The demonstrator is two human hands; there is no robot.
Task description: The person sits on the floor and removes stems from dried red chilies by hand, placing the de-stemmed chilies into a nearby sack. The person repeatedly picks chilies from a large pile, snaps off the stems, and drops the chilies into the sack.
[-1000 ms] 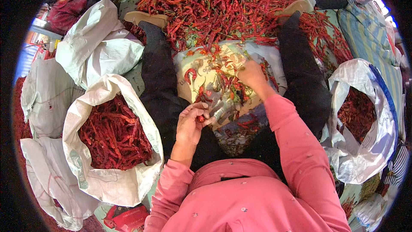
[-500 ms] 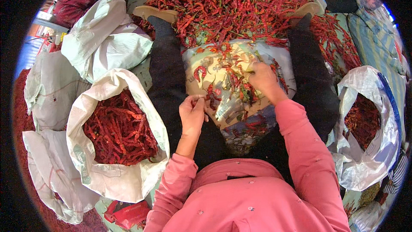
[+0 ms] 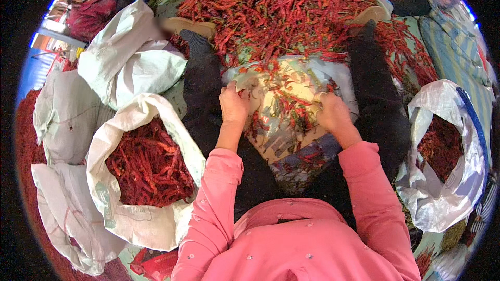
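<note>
Between my legs lies a plastic sheet (image 3: 266,148) with loose red chilies (image 3: 291,106) and stem bits scattered over it. My left hand (image 3: 234,105) is at the sheet's left side, fingers curled round a red chili (image 3: 241,93), of which only a bit shows. Across from it, my right hand (image 3: 333,115) is over the right part of the sheet, next to the loose chilies. Its thumb and fingers are pinched together; whatever may be between them is too small to make out.
A big heap of red chilies (image 3: 281,10) spreads beyond my feet. To my left stands an open white sack (image 3: 99,177) of chilies, with filled sacks (image 3: 67,119) behind it. Another open sack (image 3: 432,208) is at right. A person (image 3: 96,13) sits far left.
My left hand has moved away from me to the curled chili on the sheet and closed on it. My right hand has drawn back a little toward me and to the right.
</note>
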